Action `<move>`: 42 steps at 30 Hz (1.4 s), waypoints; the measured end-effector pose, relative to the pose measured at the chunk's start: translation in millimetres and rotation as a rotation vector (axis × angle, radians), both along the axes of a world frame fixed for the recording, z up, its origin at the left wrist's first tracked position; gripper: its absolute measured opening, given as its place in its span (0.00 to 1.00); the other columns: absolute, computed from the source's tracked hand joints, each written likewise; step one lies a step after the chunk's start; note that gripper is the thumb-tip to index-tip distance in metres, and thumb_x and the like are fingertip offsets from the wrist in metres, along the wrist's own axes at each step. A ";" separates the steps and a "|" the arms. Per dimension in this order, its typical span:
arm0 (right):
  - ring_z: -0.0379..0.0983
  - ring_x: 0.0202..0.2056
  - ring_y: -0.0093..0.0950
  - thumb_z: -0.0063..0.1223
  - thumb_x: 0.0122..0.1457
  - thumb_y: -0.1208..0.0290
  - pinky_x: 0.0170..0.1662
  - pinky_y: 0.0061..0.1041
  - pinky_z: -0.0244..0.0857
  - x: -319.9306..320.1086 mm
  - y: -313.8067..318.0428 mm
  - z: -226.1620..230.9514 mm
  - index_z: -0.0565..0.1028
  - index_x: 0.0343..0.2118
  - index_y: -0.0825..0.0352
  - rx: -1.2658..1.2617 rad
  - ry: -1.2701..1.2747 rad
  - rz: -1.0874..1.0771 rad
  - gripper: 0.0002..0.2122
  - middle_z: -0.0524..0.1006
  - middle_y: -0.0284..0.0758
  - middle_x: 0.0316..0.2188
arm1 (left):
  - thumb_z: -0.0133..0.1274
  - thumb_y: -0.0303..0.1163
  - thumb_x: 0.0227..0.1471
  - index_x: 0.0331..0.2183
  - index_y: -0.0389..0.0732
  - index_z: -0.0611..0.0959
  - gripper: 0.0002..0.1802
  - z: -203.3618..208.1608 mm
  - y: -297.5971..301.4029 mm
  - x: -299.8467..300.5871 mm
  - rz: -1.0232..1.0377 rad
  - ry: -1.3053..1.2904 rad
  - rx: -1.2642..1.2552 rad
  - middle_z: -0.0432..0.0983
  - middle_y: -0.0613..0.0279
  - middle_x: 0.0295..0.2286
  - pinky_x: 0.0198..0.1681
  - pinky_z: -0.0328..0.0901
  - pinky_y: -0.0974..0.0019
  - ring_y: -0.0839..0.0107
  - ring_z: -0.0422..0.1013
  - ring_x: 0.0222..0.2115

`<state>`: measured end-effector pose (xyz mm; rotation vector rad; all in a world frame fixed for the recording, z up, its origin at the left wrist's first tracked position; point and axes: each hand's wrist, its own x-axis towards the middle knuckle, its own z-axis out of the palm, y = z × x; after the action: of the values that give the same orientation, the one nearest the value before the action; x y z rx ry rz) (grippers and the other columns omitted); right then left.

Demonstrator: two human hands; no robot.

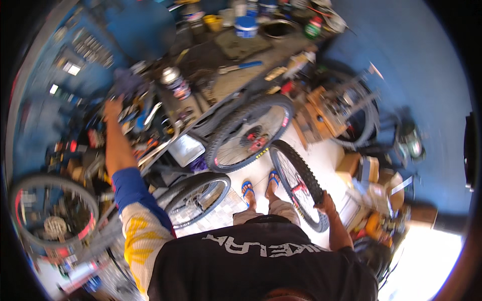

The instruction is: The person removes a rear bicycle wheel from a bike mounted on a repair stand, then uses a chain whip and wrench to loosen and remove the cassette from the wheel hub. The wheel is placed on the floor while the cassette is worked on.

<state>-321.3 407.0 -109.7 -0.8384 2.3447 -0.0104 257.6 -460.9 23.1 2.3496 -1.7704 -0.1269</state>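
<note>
A bicycle wheel (306,173) with a black knobby tyre and a red hub stands tilted beside my feet. My right hand (326,203) is closed around its tyre on the near right side. My left arm stretches far out to the left over the cluttered end of the workbench. There, my left hand (113,106) is among hand tools, close to a dark bluish cloth (131,83). Its fingers are smeared by motion, so whether they hold anything is unclear.
Another bicycle wheel (217,159) leans against the workbench (241,83); more wheels stand at left and right. On the bench are a spray can (175,83), a blue-handled tool (242,66) and a blue-and-white tub (246,27). Cardboard boxes (369,169) are piled at right.
</note>
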 end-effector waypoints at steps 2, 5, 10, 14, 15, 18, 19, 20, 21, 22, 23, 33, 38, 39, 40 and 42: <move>0.75 0.49 0.54 0.80 0.36 0.60 0.51 0.50 0.72 13.3 -6.9 15.8 0.64 0.59 0.59 0.040 0.002 -0.062 0.45 0.76 0.52 0.46 | 0.46 0.57 0.62 0.41 0.39 0.87 0.30 -5.5 -17.8 26.7 -0.214 -0.392 -0.015 0.81 0.45 0.44 0.50 0.69 0.43 0.47 0.77 0.46; 0.74 0.48 0.53 0.75 0.38 0.58 0.51 0.47 0.70 29.2 -26.7 28.0 0.68 0.57 0.62 -0.019 -0.010 -0.018 0.40 0.76 0.51 0.45 | 0.42 0.47 0.67 0.34 0.36 0.85 0.26 45.4 -60.2 53.0 -0.324 -0.512 -0.276 0.83 0.41 0.37 0.42 0.74 0.44 0.42 0.80 0.38; 0.74 0.49 0.52 0.73 0.39 0.57 0.52 0.48 0.70 30.8 -49.8 59.5 0.71 0.56 0.62 -0.088 -0.019 0.098 0.38 0.76 0.51 0.44 | 0.36 0.65 0.66 0.47 0.30 0.81 0.43 77.9 -47.3 26.9 -0.182 -0.007 -0.368 0.79 0.34 0.46 0.54 0.66 0.38 0.34 0.74 0.50; 0.74 0.51 0.51 0.72 0.42 0.58 0.53 0.46 0.70 49.0 -74.0 82.1 0.72 0.55 0.60 -0.019 -0.035 0.186 0.35 0.76 0.51 0.45 | 0.39 0.77 0.57 0.56 0.36 0.79 0.52 92.7 20.3 -48.7 0.072 -0.014 -0.225 0.71 0.36 0.56 0.61 0.54 0.29 0.39 0.66 0.59; 0.74 0.51 0.50 0.73 0.42 0.59 0.54 0.46 0.70 50.7 -89.6 78.8 0.72 0.55 0.59 -0.039 -0.061 0.231 0.34 0.76 0.50 0.45 | 0.39 0.79 0.55 0.58 0.38 0.78 0.54 120.9 28.7 -43.0 0.162 -0.055 -0.247 0.68 0.36 0.58 0.62 0.51 0.27 0.41 0.63 0.61; 0.73 0.52 0.49 0.73 0.42 0.59 0.54 0.46 0.69 57.9 -98.1 76.5 0.73 0.55 0.58 -0.019 -0.100 0.280 0.34 0.75 0.49 0.46 | 0.48 0.78 0.52 0.62 0.43 0.75 0.53 162.1 110.0 -101.3 -0.063 0.037 -0.572 0.59 0.37 0.63 0.65 0.51 0.34 0.45 0.57 0.65; 0.73 0.52 0.49 0.73 0.42 0.60 0.55 0.46 0.69 56.5 -106.7 75.1 0.73 0.55 0.57 -0.029 -0.098 0.329 0.34 0.75 0.48 0.46 | 0.55 0.71 0.53 0.63 0.43 0.73 0.50 170.1 142.2 -99.6 -0.365 0.087 -0.718 0.59 0.38 0.63 0.66 0.52 0.38 0.46 0.55 0.65; 0.72 0.53 0.49 0.73 0.42 0.61 0.55 0.46 0.69 58.1 -113.5 72.9 0.73 0.55 0.57 -0.028 -0.103 0.380 0.34 0.75 0.48 0.46 | 0.61 0.64 0.54 0.65 0.43 0.71 0.47 171.9 177.8 -101.0 -0.672 0.130 -0.841 0.58 0.39 0.64 0.66 0.52 0.43 0.46 0.54 0.66; 0.72 0.54 0.48 0.73 0.42 0.62 0.55 0.46 0.69 57.6 -112.0 71.9 0.72 0.57 0.56 0.023 -0.123 0.408 0.35 0.75 0.46 0.47 | 0.69 0.47 0.51 0.64 0.38 0.71 0.45 172.6 250.4 -153.5 -0.910 0.255 -0.830 0.66 0.43 0.61 0.67 0.52 0.46 0.45 0.58 0.64; 0.71 0.54 0.48 0.74 0.41 0.62 0.55 0.46 0.69 54.4 -105.3 67.9 0.72 0.58 0.56 0.016 -0.131 0.430 0.36 0.75 0.46 0.48 | 0.69 0.43 0.49 0.63 0.38 0.71 0.44 168.1 311.6 -194.2 -1.059 0.280 -0.636 0.66 0.44 0.61 0.67 0.53 0.48 0.47 0.58 0.64; 0.71 0.54 0.48 0.74 0.41 0.62 0.55 0.46 0.69 49.8 -105.4 60.8 0.72 0.58 0.55 -0.002 -0.133 0.468 0.37 0.75 0.45 0.48 | 0.70 0.43 0.48 0.65 0.39 0.69 0.47 141.0 350.9 -216.6 -1.232 0.333 -0.468 0.65 0.45 0.62 0.68 0.51 0.47 0.48 0.57 0.65; 0.70 0.56 0.47 0.72 0.41 0.69 0.58 0.43 0.67 11.6 -142.1 52.6 0.69 0.61 0.60 -0.131 -0.154 0.797 0.39 0.74 0.45 0.50 | 0.73 0.45 0.37 0.65 0.38 0.65 0.57 -75.7 608.3 -375.5 -1.548 0.134 0.413 0.75 0.42 0.48 0.52 0.67 0.46 0.44 0.73 0.50; 0.74 0.52 0.46 0.71 0.45 0.62 0.56 0.43 0.69 -62.1 -155.0 48.8 0.73 0.55 0.63 -0.245 -0.300 0.721 0.32 0.77 0.46 0.47 | 0.67 0.34 0.39 0.53 0.41 0.73 0.37 -127.9 619.8 -420.0 -1.522 0.063 0.282 0.74 0.48 0.37 0.41 0.68 0.46 0.46 0.74 0.39; 0.74 0.52 0.46 0.71 0.45 0.61 0.56 0.43 0.70 -90.6 -171.5 68.0 0.74 0.55 0.64 -0.307 -0.280 0.669 0.31 0.77 0.46 0.46 | 0.66 0.34 0.39 0.49 0.42 0.73 0.33 -125.2 617.0 -428.3 -1.467 0.051 0.325 0.73 0.47 0.36 0.42 0.68 0.46 0.46 0.74 0.39; 0.74 0.52 0.45 0.71 0.46 0.60 0.55 0.43 0.70 -123.2 -181.9 78.8 0.74 0.54 0.64 -0.361 -0.263 0.600 0.31 0.78 0.46 0.44 | 0.66 0.34 0.39 0.49 0.42 0.73 0.34 -123.8 619.3 -437.1 -1.433 0.034 0.327 0.73 0.47 0.36 0.42 0.68 0.46 0.46 0.74 0.39; 0.73 0.52 0.49 0.68 0.50 0.54 0.56 0.44 0.68 -215.6 -199.8 75.5 0.72 0.58 0.67 -0.511 0.125 0.498 0.34 0.77 0.47 0.48 | 0.67 0.34 0.39 0.50 0.42 0.72 0.35 -123.0 629.9 -463.6 -1.403 0.013 0.336 0.73 0.47 0.36 0.42 0.68 0.46 0.46 0.74 0.40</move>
<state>-536.9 207.2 -34.2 -1.6964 2.2073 -0.3686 -206.0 168.9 -99.9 0.7470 -3.1375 -0.6328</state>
